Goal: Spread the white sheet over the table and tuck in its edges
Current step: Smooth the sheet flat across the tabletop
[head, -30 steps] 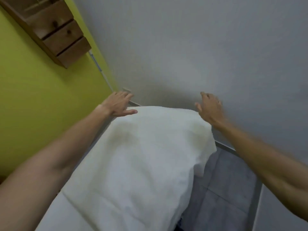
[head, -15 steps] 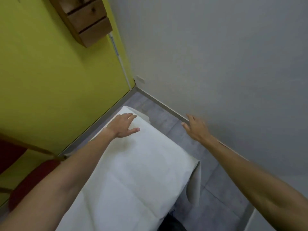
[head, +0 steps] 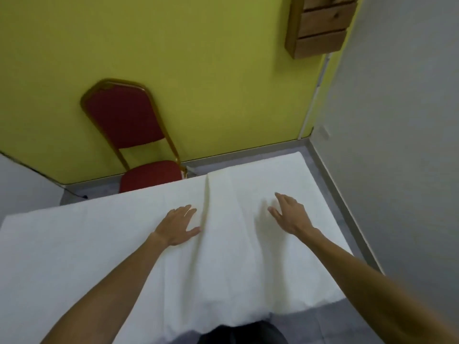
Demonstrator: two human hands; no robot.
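Note:
The white sheet (head: 99,244) lies spread over the whole table, which it hides. A raised fold runs from the far edge toward me through the middle of the sheet. My left hand (head: 177,225) lies flat on the sheet just left of that fold, fingers straight and spread. My right hand (head: 289,214) rests on the sheet to the right of the fold, fingers extended and apart. Neither hand grips the cloth. The sheet's near edge hangs over the table's side in front of me.
A red chair with a gold frame (head: 134,135) stands behind the table against the yellow wall (head: 198,58). A wooden drawer unit (head: 320,26) hangs at the upper right. A grey wall (head: 397,145) runs close along the right, with a narrow strip of grey floor (head: 330,194) between.
The view has swung left from the corner to face the yellow wall and the chair. Both hands have come from the table's far end onto the middle of the sheet.

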